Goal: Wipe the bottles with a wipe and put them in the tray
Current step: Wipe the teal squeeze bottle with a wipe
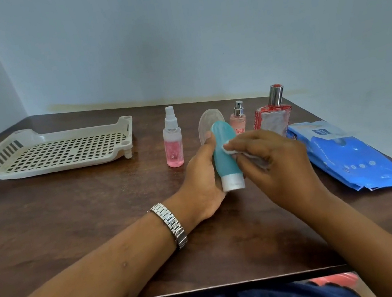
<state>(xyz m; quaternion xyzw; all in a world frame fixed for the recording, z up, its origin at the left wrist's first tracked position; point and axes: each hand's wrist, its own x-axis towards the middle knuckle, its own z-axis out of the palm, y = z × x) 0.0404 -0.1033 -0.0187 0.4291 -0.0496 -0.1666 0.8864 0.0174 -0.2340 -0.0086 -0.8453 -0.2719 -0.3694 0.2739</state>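
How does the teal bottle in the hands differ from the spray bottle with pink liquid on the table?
The teal bottle is opaque; the spray bottle is clear, half full of pink liquid. The left hand holds the teal bottle, white cap toward the person, while the right hand presses a wipe on it; the spray bottle stands upright on the table, untouched. Neither is in the tray.
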